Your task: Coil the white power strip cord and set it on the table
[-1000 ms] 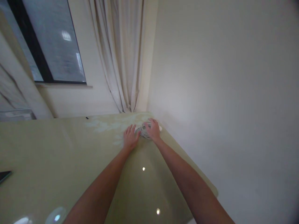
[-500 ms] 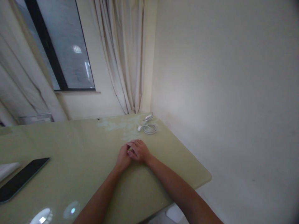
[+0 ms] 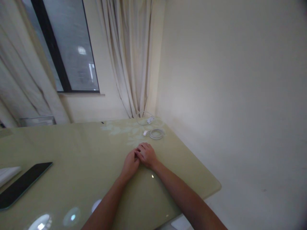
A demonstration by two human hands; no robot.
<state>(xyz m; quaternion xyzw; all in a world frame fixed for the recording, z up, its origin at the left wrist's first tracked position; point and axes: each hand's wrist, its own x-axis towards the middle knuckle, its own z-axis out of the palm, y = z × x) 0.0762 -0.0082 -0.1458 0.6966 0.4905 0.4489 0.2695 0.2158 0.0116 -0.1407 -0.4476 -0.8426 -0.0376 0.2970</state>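
My left hand (image 3: 130,163) and my right hand (image 3: 147,155) rest together on the pale green tabletop (image 3: 79,153). Both are closed, with the right fingers folded over those of the left; no object shows between them. Just beyond the fingertips lies a coiled white cable (image 3: 156,134) with a white plug end (image 3: 145,133), apart from both hands. Behind the coil sits a small white block with dark spots (image 3: 150,119), and a thin loop of cable arcs out from it to the left.
A flat black panel (image 3: 24,183) and a white object (image 3: 9,174) lie at the left. Curtains (image 3: 129,57) hang at the window behind the table. A plain wall (image 3: 227,95) runs along the right side. A small dark bit (image 3: 102,122) lies by the far edge.
The white block at the back has turned over, and its cable loop has spread to the left. My hands have closed more tightly together, narrowing the gap between them. The view has shifted slightly.
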